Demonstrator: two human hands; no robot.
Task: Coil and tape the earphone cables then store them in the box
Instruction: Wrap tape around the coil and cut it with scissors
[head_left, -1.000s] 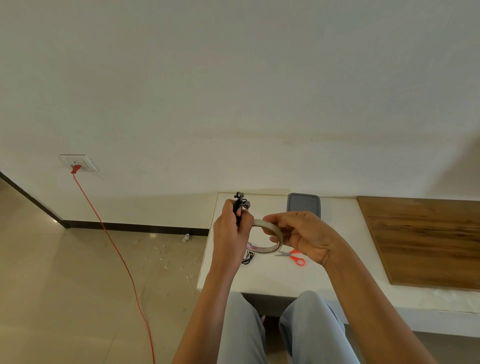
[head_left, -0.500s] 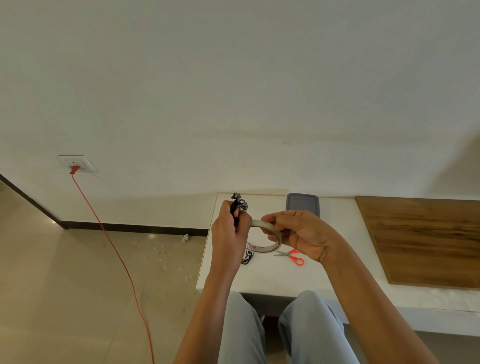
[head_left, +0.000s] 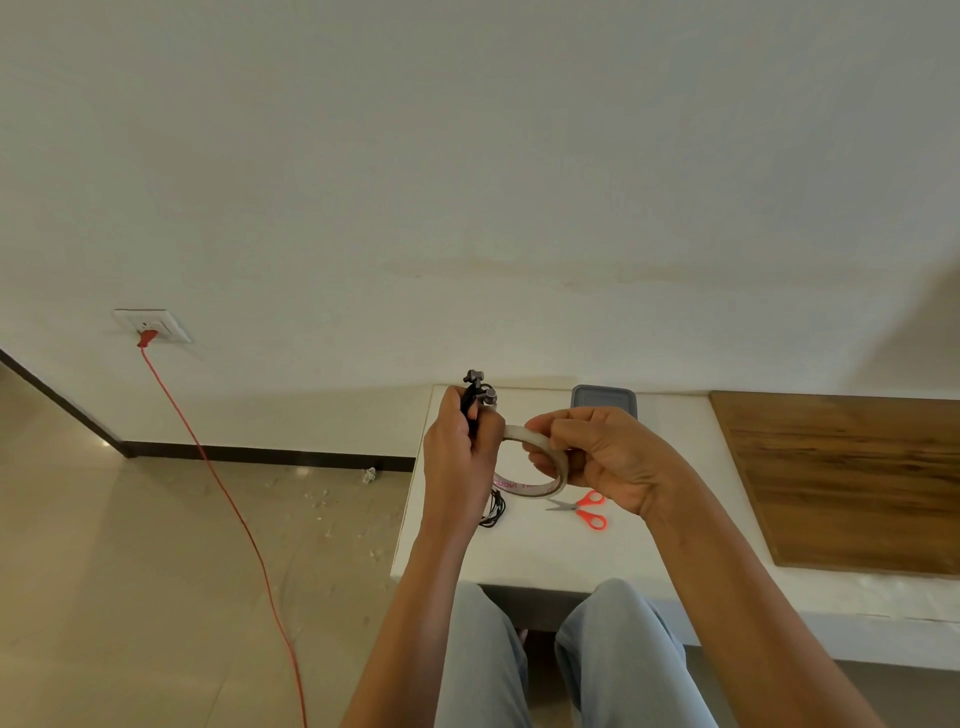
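My left hand (head_left: 457, 462) grips a coiled black earphone cable (head_left: 474, 397); the two earbuds stick out above my fist. My right hand (head_left: 602, 460) holds a roll of pale tape (head_left: 535, 486) right beside the left hand, fingers curled through and over the ring. Both hands hover above the left end of the white table (head_left: 545, 551). More black earphone cable (head_left: 493, 512) lies on the table under the left hand, partly hidden. The grey box (head_left: 605, 400) sits at the table's far edge against the wall, half hidden by my right hand.
Red-handled scissors (head_left: 584, 509) lie on the table just below the tape. A wooden board (head_left: 852, 478) covers the table's right part. A red cord (head_left: 228, 514) runs from a wall socket (head_left: 150, 325) across the tiled floor at left. My knees are under the table's front edge.
Both hands have stayed almost in place; my right hand with the tape roll has shifted very slightly towards the left hand.
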